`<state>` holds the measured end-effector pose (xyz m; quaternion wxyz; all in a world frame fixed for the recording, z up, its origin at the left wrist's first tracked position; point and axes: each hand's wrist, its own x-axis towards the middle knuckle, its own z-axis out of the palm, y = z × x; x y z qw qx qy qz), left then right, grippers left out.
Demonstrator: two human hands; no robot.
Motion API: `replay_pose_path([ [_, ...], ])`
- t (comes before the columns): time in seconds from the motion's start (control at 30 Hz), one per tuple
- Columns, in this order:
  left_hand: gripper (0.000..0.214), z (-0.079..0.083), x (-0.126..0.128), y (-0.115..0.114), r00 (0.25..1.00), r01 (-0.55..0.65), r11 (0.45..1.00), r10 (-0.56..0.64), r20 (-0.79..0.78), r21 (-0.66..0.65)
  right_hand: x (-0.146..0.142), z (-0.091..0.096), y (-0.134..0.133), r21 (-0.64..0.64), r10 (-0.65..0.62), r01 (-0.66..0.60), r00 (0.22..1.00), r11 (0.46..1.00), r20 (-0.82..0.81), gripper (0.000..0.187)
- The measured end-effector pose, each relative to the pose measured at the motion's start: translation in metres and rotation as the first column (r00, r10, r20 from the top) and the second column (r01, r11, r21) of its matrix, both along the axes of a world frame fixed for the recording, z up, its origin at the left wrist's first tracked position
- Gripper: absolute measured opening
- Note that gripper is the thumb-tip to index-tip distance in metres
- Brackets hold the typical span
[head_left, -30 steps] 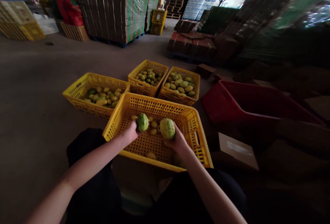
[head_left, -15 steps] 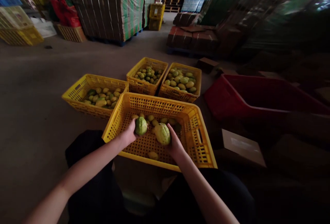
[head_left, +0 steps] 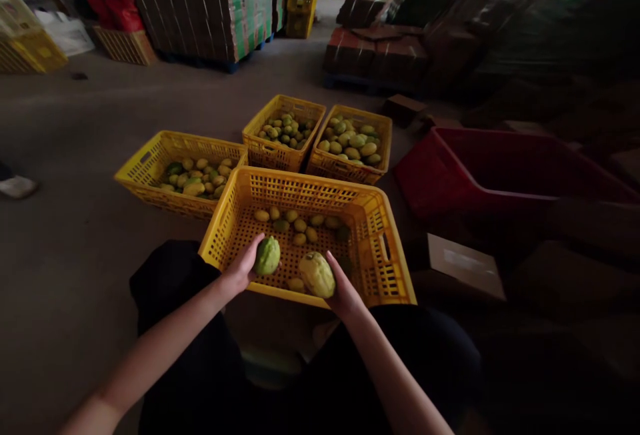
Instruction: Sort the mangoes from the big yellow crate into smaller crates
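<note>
My left hand (head_left: pixel 242 268) is closed round a small green fruit (head_left: pixel 267 255), held over the near edge of a yellow plastic crate (head_left: pixel 373 211). My right hand (head_left: pixel 341 290) cups a larger yellow-green fruit (head_left: pixel 317 274) beside it, just above the crate's front rim. Several small yellow-green fruits (head_left: pixel 299 223) lie loose on the crate's floor toward its far side. My knees in dark trousers sit just below the crate.
Three more yellow crates of fruit stand beyond: one at the left (head_left: pixel 150 161), two side by side at the back (head_left: pixel 273 151) (head_left: pixel 345 171). A red tub (head_left: pixel 495 168) and a cardboard piece (head_left: pixel 467 268) lie to the right. Wrapped pallets (head_left: pixel 210 8) stand behind. A shoe (head_left: pixel 17 186) shows at far left.
Both hands have drawn the two fruits back toward me, from over the crate's middle to its front rim. The view has tilted downward, and the shoe has come into sight.
</note>
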<state>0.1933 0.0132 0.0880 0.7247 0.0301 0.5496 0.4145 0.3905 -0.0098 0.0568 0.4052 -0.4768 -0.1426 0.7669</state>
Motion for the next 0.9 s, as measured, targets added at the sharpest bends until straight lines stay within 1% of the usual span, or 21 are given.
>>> replay_pose_path([
  [0.1,0.024,0.002,0.004,0.002,0.999,-0.045,0.999,0.045,0.018,0.019,-0.014,-0.004,0.003,-0.049,-0.079,0.08,0.997,0.996,0.022,0.037],
  [0.17,0.026,0.003,0.007,0.002,0.995,-0.067,0.997,0.065,0.069,0.028,-0.021,-0.008,0.004,-0.065,-0.085,0.087,0.996,0.994,0.023,0.04],
  [0.2,0.026,0.004,0.007,0.001,0.992,-0.075,0.997,0.071,0.102,0.035,-0.024,-0.01,0.004,-0.056,-0.086,0.087,0.996,0.995,0.016,0.041],
  [0.27,0.024,0.004,0.008,-0.002,0.983,-0.1,0.994,0.091,0.162,0.05,-0.025,-0.014,0.0,0.013,-0.131,0.131,0.991,0.991,-0.008,0.038],
  [0.33,0.02,0.002,0.008,-0.005,0.971,-0.157,0.986,0.144,0.191,0.058,-0.024,-0.018,-0.005,0.075,-0.192,0.196,0.98,0.978,-0.052,0.033],
  [0.37,0.017,0.001,0.007,-0.007,0.964,-0.194,0.979,0.18,0.196,0.055,-0.023,-0.019,-0.008,0.078,-0.205,0.211,0.976,0.974,-0.078,0.032],
  [0.47,0.013,-0.003,0.005,-0.008,0.941,-0.281,0.959,0.267,0.209,0.042,-0.021,-0.018,-0.011,-0.003,-0.193,0.194,0.97,0.981,-0.148,0.032],
  [0.53,0.013,-0.006,0.003,-0.006,0.932,-0.307,0.951,0.289,0.218,0.05,-0.022,-0.014,-0.009,-0.028,-0.222,0.22,0.96,0.975,-0.172,0.03],
  [0.6,0.014,-0.009,0.001,-0.004,0.93,-0.305,0.951,0.287,0.231,0.046,-0.023,-0.009,-0.007,-0.036,-0.268,0.266,0.946,0.963,-0.18,0.026],
  [0.67,0.019,-0.013,-0.001,-0.002,0.932,-0.279,0.96,0.266,0.245,0.021,-0.025,-0.006,-0.004,-0.074,-0.295,0.286,0.939,0.955,-0.18,0.024],
  [0.73,0.028,-0.016,-0.001,-0.001,0.94,-0.24,0.971,0.236,0.246,-0.012,-0.026,-0.005,-0.002,-0.14,-0.305,0.283,0.938,0.949,-0.168,0.028],
  [0.8,0.033,-0.017,-0.001,-0.001,0.953,-0.218,0.975,0.222,0.204,-0.045,-0.027,-0.006,-0.001,-0.182,-0.332,0.306,0.935,0.934,-0.129,0.032],
  [0.9,0.025,-0.014,0.001,-0.002,0.966,-0.225,0.974,0.228,0.122,-0.039,-0.025,-0.01,-0.001,-0.168,-0.409,0.393,0.909,0.904,-0.078,0.031],
])
